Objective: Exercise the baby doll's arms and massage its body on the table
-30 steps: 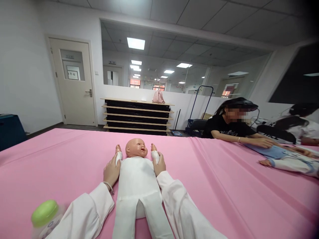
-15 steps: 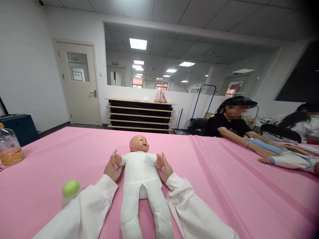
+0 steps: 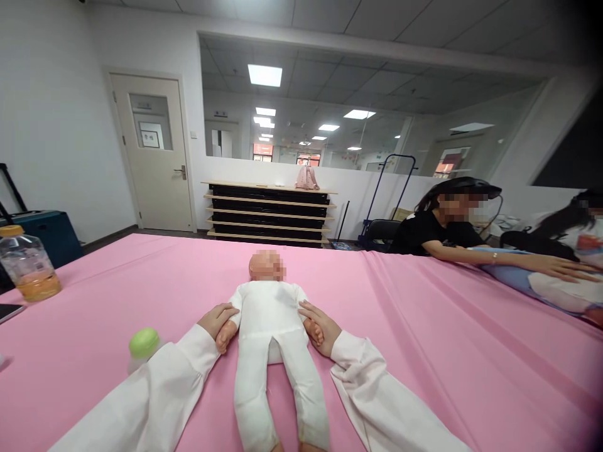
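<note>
A baby doll (image 3: 271,314) in a white cloth suit lies on its back on the pink-covered table (image 3: 405,351), head away from me. My left hand (image 3: 218,320) is closed around the doll's forearm on the left, its fingers over the sleeve and the doll's small hand showing below. Around the other forearm my right hand (image 3: 325,326) holds in the same way, fingers on top. Both thumbs are hidden. The doll's arms lie low beside its body, and its legs stretch towards me, slightly apart.
Left of my sleeve stands a green-capped container (image 3: 144,344). A bottle of orange drink (image 3: 32,270) and a dark flat object (image 3: 10,311) are at the left edge. To the right, a person in black (image 3: 443,226) leans over another doll (image 3: 556,285).
The doll's arms have come down from bent and raised to low along its sides, my hands moving with them. The person on the right has shifted an arm across the other doll.
</note>
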A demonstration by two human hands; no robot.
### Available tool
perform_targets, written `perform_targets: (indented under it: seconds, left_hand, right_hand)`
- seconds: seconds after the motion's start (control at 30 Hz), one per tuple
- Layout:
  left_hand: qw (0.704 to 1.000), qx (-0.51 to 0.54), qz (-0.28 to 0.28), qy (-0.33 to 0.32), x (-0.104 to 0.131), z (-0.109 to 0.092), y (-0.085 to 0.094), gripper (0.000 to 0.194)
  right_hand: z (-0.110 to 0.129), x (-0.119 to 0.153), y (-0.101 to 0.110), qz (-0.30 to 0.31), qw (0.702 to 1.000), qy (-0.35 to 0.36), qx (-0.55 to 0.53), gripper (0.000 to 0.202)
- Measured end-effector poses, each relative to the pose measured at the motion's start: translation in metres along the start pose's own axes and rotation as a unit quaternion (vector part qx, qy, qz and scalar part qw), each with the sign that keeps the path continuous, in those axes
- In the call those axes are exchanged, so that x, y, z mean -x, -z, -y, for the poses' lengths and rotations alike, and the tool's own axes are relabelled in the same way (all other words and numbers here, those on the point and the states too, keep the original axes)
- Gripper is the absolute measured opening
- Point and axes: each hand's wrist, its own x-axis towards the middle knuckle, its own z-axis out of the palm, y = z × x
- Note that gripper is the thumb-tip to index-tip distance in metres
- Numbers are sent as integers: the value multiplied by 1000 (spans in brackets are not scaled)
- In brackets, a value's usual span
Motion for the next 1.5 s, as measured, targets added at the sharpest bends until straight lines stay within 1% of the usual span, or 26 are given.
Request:
perform_targets:
  seconds: [0.07, 0.13, 0.17, 0.23, 0.27, 0.3, 0.37, 0.4, 0.47, 0.53, 0.6, 0.7, 0.77, 0.83, 0.9, 1.2, 1.5]
  left_hand:
    - [1000, -2, 9, -16, 3, 1, 0, 25]
    - [998, -19, 7, -59, 7, -1, -1, 39]
    - [996, -29, -4, -84, 7, -4, -2, 46]
    - [991, -40, -60, -114, 1, -11, -7, 52]
    - [988, -37, -104, -108, -5, -16, -11, 50]
    - [983, -32, -153, -93, -13, -20, -15, 48]
    - [972, -25, -225, -64, -33, -24, -24, 45]
    - [968, -25, -241, -59, -43, -24, -28, 44]
    - [969, -32, -237, -62, -61, -20, -34, 38]
    - [975, -42, -209, -58, -73, -11, -36, 33]
    - [984, -32, -177, -11, -79, -2, -35, 29]
    - [985, 19, -144, 92, -80, 7, -33, 30]
    - [983, 43, -135, 120, -79, 7, -31, 31]
    - [983, 49, -132, 119, -78, 5, -30, 32]
    - [983, 51, -128, 120, -78, 3, -30, 32]
    - [984, 48, -126, 119, -78, 5, -31, 34]
    - [982, 53, -128, 125, -78, 4, -30, 33]
  right_hand:
    - [-3, -2, -6, 8, 1000, -19, 2, 18]
    - [-5, -7, -11, -8, 1000, 5, 12, 25]
    - [-5, -11, -13, -22, 999, 33, 20, 30]
    - [-6, -23, -17, -62, 990, 115, 49, 48]
    - [-7, -32, -19, -88, 981, 155, 72, 57]
    - [-9, -41, -22, -113, 972, 182, 98, 60]
    - [-14, -62, -26, -169, 949, 210, 161, 53]
    - [-17, -72, -27, -191, 941, 204, 192, 48]
    - [-25, -88, -27, -220, 929, 176, 241, 42]
    - [-31, -98, -24, -222, 928, 142, 262, 40]
    - [-36, -103, -20, -213, 936, 114, 256, 41]
    - [-39, -104, -16, -212, 942, 68, 252, 40]
    - [-38, -104, -15, -208, 940, 28, 269, 39]
    - [-37, -104, -16, -193, 939, -3, 286, 38]
    - [-36, -104, -16, -179, 940, -17, 290, 39]
    - [-31, -101, -17, -175, 938, -22, 297, 39]
    - [-33, -101, -17, -170, 941, -16, 294, 38]
